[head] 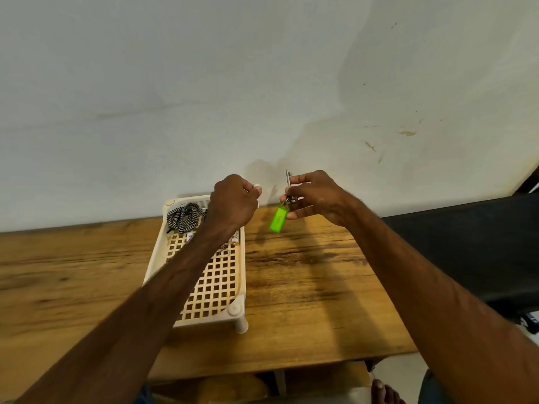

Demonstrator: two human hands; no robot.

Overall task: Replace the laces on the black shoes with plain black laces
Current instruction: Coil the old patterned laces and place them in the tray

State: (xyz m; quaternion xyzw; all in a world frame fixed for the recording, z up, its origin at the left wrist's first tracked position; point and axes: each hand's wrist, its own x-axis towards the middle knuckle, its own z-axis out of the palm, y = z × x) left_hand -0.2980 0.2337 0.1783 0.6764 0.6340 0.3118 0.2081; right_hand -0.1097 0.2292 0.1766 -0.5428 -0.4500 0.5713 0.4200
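- Left hand [234,199], fingers curled, is above the 12 o'clock end of the tray [234,309]; I cannot tell whether it holds anything.
- Right hand [316,196], at its 3 o'clock, pinches a key [288,177] with a hanging green tag [278,219].
- Black-and-white laces [185,217] lie in the tray's 11 o'clock corner, on the tabletop [306,287].

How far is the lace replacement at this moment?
Possibly done: black-and-white laces lie in the tray, maybe already removed. In hand: right hand holds a key with green tag; left hand pinches a small white thing. Left: no shoes or plain black laces visible.
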